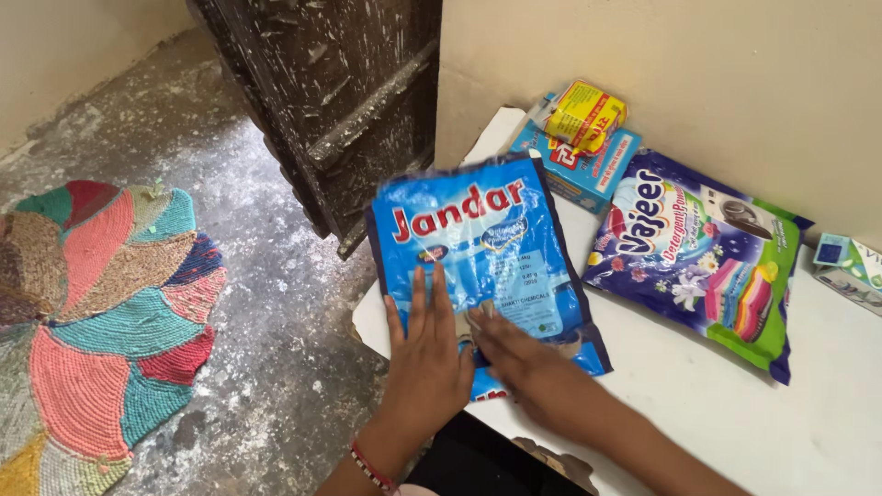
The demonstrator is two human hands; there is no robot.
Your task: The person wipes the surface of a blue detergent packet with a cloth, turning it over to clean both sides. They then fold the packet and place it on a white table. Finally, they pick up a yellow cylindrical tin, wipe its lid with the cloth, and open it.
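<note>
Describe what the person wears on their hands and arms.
Both hands are bare: no gloves or rings show. The left hand has a thin red and white beaded bracelet at the wrist. The right hand and forearm show no sleeve, watch or band.

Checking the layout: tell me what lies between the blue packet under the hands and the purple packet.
In the head view, only bare white table separates the blue packet from the purple packet.

White bench (808, 413) against the wall. On it we note a blue packet (487, 248) at the near-left edge, a purple pouch (698, 266) beside it, a blue box (579, 170) behind, and a small carton (850, 262) far right.
</note>
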